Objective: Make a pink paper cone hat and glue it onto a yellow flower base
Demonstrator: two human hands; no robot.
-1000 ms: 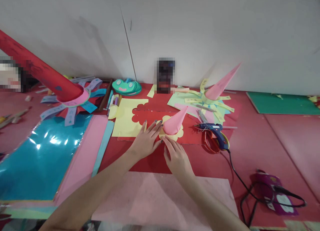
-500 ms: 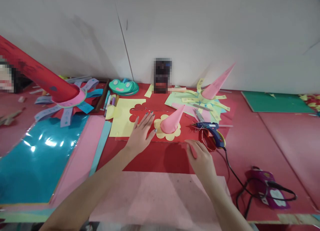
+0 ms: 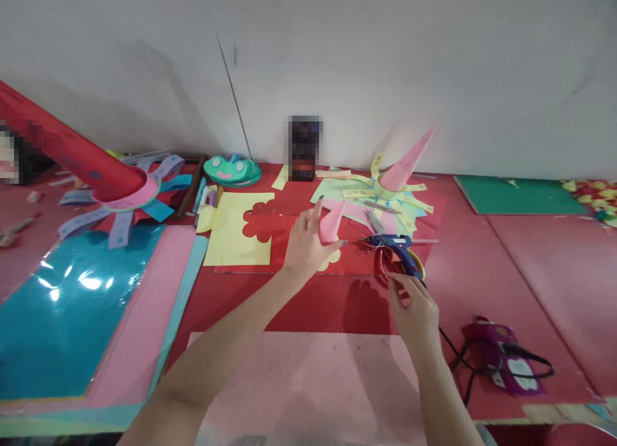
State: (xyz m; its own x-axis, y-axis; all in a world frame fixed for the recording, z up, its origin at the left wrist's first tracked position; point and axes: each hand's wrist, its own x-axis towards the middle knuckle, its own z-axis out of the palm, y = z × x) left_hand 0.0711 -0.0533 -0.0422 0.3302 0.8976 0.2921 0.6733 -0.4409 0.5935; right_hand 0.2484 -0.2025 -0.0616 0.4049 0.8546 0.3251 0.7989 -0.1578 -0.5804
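Observation:
A small pink paper cone stands on a yellow flower-shaped base. Around its left side is my left hand, thumb and fingers spread, with the thumb in front of the cone; it covers much of the flower. My right hand hovers beside the blue glue gun, its fingers curved and apart, nothing visible between them. Left of the cone lies a yellow sheet with a flower-shaped cutout, on red paper.
A black cord runs from the glue gun past a purple box. A taller pink cone with yellow strips stands behind. At left are a red tube, a blue glossy sheet and green frog faces. A phone leans on the wall.
My left hand has moved right from the yellow sheet to the small cone. My right hand has moved right, closer to the glue gun. The view has shifted slightly.

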